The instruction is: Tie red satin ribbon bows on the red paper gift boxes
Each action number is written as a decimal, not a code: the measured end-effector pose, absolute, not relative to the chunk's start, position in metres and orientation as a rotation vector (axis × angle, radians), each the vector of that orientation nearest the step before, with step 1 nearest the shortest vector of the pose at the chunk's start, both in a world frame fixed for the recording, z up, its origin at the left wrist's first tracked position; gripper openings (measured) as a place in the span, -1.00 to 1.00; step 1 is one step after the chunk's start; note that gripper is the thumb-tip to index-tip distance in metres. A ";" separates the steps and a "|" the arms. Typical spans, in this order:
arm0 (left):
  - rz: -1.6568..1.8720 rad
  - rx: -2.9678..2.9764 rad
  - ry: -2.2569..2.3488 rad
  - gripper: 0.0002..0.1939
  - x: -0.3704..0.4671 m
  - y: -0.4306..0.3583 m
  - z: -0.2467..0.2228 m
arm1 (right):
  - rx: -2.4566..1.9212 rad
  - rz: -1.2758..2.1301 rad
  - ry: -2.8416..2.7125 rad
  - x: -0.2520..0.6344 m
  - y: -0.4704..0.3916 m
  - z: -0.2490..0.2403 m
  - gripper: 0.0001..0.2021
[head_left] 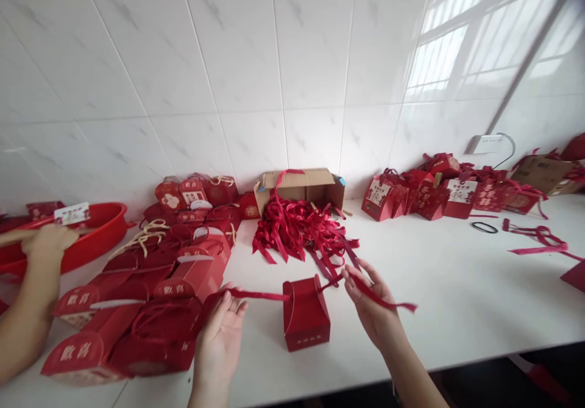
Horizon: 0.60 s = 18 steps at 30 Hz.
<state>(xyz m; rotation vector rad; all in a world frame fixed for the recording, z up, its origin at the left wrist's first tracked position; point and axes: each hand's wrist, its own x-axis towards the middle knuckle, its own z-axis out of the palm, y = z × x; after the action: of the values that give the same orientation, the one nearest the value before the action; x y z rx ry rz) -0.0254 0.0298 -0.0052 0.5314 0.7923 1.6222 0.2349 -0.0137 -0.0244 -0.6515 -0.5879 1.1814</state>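
A small red gift box (307,315) stands upright on the white table, with a red ribbon (265,296) passing through its top. On the box's left side, my left hand (223,329) holds one end of the ribbon between thumb and fingers. To the right, my right hand (372,301) pinches the other end, whose tip hangs out past the hand. Both ribbon parts stretch outward from the box, and neither hand touches the box itself. Behind it lies a tangled heap of red ribbons (301,228), spilling from an open cardboard box (301,180).
Rows of red gift boxes (169,335) fill the left side. Another person's arm (39,298) reaches over a red basin (103,234) there. More red boxes (429,200) stand along the wall at right, near a black ring (484,227) and loose ribbons (539,237).
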 end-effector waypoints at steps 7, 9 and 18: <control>1.619 0.758 0.744 -0.73 -0.002 0.040 0.031 | -0.757 1.036 -0.778 0.243 -0.001 -0.006 -0.81; 1.625 0.841 0.748 -0.73 0.005 0.040 0.041 | -0.787 0.996 -0.881 0.244 0.002 0.006 -0.81; 1.414 1.179 0.666 -0.85 0.026 0.040 0.075 | -0.670 1.049 -0.946 0.233 0.018 0.041 -0.78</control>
<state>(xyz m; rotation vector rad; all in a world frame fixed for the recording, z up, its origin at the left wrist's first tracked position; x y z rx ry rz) 0.0261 0.0397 0.0746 1.1786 0.6664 1.4142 0.2331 0.0182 0.0410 -0.6697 -0.9460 1.0493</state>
